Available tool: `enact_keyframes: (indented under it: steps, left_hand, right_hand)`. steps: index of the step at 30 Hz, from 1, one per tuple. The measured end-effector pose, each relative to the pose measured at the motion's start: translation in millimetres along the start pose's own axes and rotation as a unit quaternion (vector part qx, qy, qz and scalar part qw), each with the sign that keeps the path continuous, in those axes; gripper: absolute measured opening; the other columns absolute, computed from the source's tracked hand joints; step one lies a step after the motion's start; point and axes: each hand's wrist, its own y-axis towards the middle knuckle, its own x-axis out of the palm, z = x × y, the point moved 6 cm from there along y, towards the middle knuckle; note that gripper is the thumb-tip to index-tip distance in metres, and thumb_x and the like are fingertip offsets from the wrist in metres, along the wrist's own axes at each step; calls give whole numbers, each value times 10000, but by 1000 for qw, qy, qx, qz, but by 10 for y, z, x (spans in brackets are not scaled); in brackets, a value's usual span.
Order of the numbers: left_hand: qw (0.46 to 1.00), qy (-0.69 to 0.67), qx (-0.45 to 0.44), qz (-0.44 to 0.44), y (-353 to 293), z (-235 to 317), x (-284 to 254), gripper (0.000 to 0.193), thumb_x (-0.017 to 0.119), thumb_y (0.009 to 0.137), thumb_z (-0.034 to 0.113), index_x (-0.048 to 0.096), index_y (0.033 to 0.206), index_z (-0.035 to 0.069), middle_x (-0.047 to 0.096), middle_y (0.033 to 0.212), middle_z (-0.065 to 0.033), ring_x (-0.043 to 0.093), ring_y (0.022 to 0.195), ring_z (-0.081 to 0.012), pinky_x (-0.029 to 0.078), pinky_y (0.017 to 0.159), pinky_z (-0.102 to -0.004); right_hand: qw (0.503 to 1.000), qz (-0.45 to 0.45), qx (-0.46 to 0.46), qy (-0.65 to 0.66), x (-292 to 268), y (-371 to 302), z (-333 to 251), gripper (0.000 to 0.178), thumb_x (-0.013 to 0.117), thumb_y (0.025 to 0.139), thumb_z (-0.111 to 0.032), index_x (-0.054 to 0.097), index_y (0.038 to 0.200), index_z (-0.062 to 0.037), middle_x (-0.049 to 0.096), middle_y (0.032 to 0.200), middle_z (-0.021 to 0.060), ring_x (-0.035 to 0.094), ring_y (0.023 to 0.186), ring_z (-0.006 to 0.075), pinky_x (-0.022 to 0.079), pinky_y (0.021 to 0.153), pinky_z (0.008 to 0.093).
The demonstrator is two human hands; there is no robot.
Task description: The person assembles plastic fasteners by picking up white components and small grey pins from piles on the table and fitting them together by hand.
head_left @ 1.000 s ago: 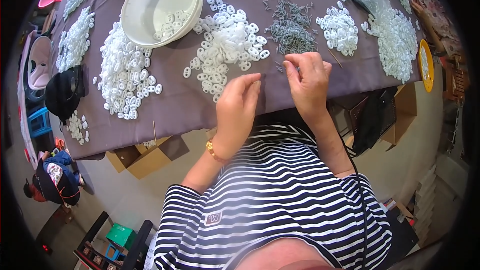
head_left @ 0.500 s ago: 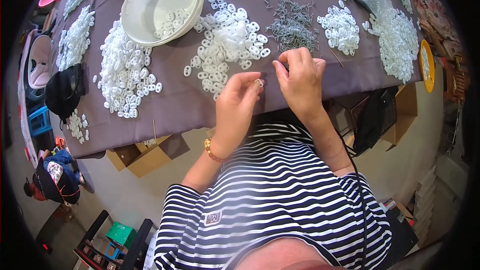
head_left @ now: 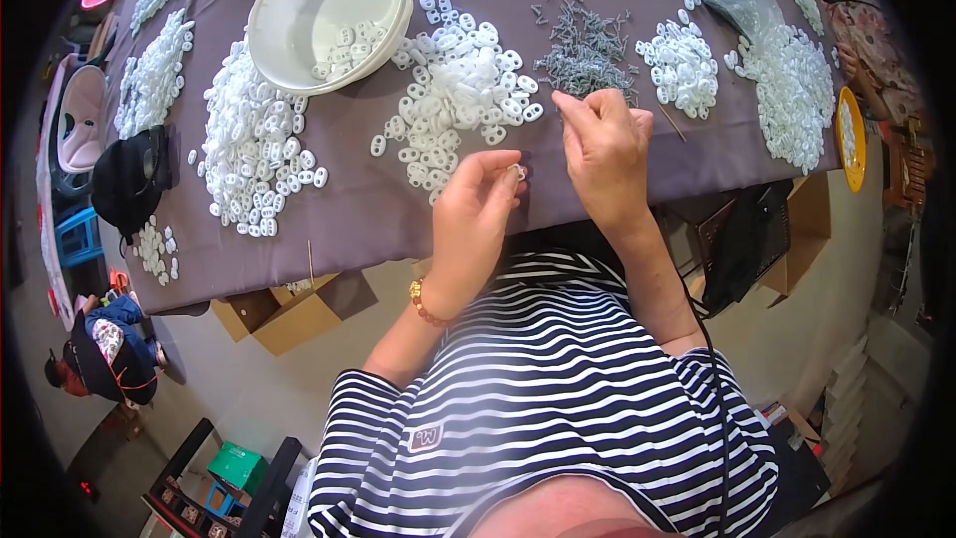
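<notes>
Near the table's front edge, my left hand (head_left: 470,214) pinches a small white plastic piece (head_left: 520,171) between thumb and fingertips; the fingers partly cover it. My right hand (head_left: 607,154) is to the right of it, just in front of a heap of small grey screws (head_left: 588,48). Its thumb and forefinger are pressed together, and whatever lies between them is too small to make out. A heap of white oval pieces with two holes (head_left: 458,75) lies beyond my left hand. The two hands are apart.
A white basin (head_left: 261,40) holding a few white pieces stands at the back left. More white heaps lie left (head_left: 249,139) and right (head_left: 680,65). A thin stick (head_left: 671,123) rests by the screws. A black cap-like item (head_left: 129,179) sits at the left edge. Another person's arm (head_left: 858,75) shows far right.
My right hand has turned slightly, its thumb and forefinger closing together with their tips shifted upward. My left hand keeps its hold on the white piece. The whole view has shifted a little.
</notes>
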Motion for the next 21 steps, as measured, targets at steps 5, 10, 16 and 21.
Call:
enact_keyframes:
  steps: [5, 10, 16, 21]
  left_hand:
    - [1000, 2, 0, 3, 11, -21, -20, 200, 603, 988, 96, 614, 1159, -6, 683, 1013, -60, 651, 896, -106, 532, 758, -237]
    - [1000, 6, 12, 4, 7, 18, -8, 193, 602, 987, 94, 613, 1153, -3, 681, 1003, -54, 647, 889, -101, 532, 752, -235]
    - [1000, 2, 19, 3, 0, 23, -12, 190, 598, 988, 94, 613, 1150, -3, 674, 991, -48, 645, 877, -99, 532, 746, -234]
    - [1000, 3, 13, 3, 5, 4, -15, 188, 595, 989, 94, 614, 1150, -2, 674, 992, -50, 645, 875, -100, 533, 747, -236]
  right_hand:
    - [1000, -16, -3, 24, -44, -79, 6, 257, 718, 799, -38, 732, 1042, -121, 580, 872, 15, 564, 782, 180, 357, 785, 349]
    - [990, 32, 78, 115, -100, -91, 111, 190, 748, 807, -57, 717, 984, -118, 581, 820, -7, 557, 761, 155, 348, 780, 321]
    - [998, 39, 18, 44, -10, -58, -2, 180, 770, 801, -89, 715, 968, -131, 582, 835, -7, 559, 766, 161, 352, 780, 324]
    - [999, 25, -2, -40, 44, -60, -61, 234, 790, 780, -145, 729, 1006, -141, 579, 862, -2, 573, 794, 169, 356, 786, 345]
